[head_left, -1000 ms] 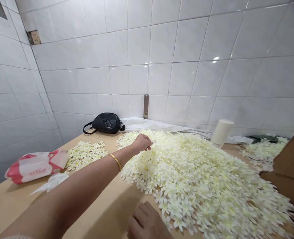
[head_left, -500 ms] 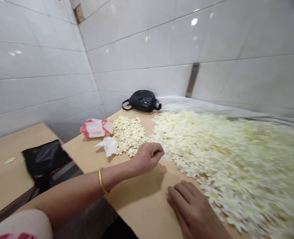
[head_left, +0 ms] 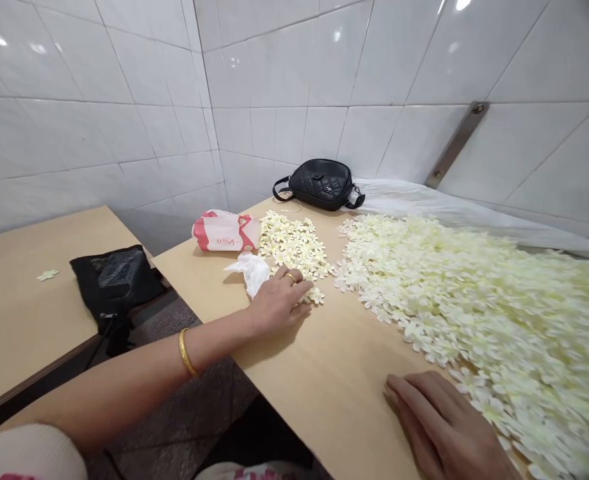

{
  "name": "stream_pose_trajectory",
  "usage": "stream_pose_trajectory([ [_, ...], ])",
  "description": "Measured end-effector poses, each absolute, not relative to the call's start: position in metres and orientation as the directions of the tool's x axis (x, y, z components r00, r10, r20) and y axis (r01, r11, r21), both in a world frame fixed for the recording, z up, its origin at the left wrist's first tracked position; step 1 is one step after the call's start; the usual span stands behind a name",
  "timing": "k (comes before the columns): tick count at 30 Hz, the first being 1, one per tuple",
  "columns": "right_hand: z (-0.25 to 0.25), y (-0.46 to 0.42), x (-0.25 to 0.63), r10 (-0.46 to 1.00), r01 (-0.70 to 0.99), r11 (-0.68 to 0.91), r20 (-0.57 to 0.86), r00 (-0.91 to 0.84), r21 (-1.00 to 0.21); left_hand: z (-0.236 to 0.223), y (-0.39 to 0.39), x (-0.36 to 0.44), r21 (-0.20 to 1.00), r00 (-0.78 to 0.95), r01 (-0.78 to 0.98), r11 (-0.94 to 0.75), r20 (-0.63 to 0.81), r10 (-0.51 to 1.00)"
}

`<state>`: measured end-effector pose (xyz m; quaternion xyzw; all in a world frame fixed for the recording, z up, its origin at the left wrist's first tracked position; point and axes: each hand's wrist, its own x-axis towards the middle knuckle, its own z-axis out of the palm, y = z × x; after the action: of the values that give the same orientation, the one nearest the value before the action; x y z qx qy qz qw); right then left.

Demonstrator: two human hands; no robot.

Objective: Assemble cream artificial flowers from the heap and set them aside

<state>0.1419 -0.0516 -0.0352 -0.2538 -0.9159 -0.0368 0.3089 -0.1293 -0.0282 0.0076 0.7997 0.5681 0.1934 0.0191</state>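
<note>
My left hand [head_left: 280,301], with a ring and a gold bangle on that arm, reaches over the near edge of a small pile of pale yellow fabric flowers [head_left: 294,243]. Its fingers are somewhat spread, and nothing shows between them. Crumpled white tissue [head_left: 255,272] lies against its far side. My right hand [head_left: 447,420] rests on the table beside a large heap of cream-white flower pieces [head_left: 439,280]. Its fingers are bent and pressed together; whatever they may hold is hidden.
A pink-and-white packet [head_left: 224,232] lies behind the tissue. Against the tiled wall sits a black quilted bag [head_left: 320,185]. White sheeting [head_left: 409,197] runs behind the heap. A second table [head_left: 19,313] at left bears a single flower [head_left: 47,275], with a black pouch [head_left: 117,280] at its edge.
My left hand has moved left to the small pile, and its closed fingers have loosened. My right hand keeps its place beside the large heap. The view has tilted and shifted.
</note>
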Motion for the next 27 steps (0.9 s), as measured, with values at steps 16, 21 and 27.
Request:
stream_pose_trajectory([
  [16,-0.03,-0.057,0.139,0.532,0.575,0.808,0.581,-0.616,-0.13,0.003,-0.055,-0.083,0.329,0.478,0.745,-0.58,0.344,0.808],
  [21,-0.029,-0.056,0.142,0.548,0.583,0.8,0.563,-0.618,-0.139,-0.001,-0.082,-0.072,0.325,0.512,0.68,-0.657,0.432,0.743],
  [27,-0.026,-0.056,0.142,0.58,0.632,0.758,0.61,-0.54,-0.162,-0.01,-0.08,-0.071,0.149,0.647,0.62,-0.77,0.459,0.609],
])
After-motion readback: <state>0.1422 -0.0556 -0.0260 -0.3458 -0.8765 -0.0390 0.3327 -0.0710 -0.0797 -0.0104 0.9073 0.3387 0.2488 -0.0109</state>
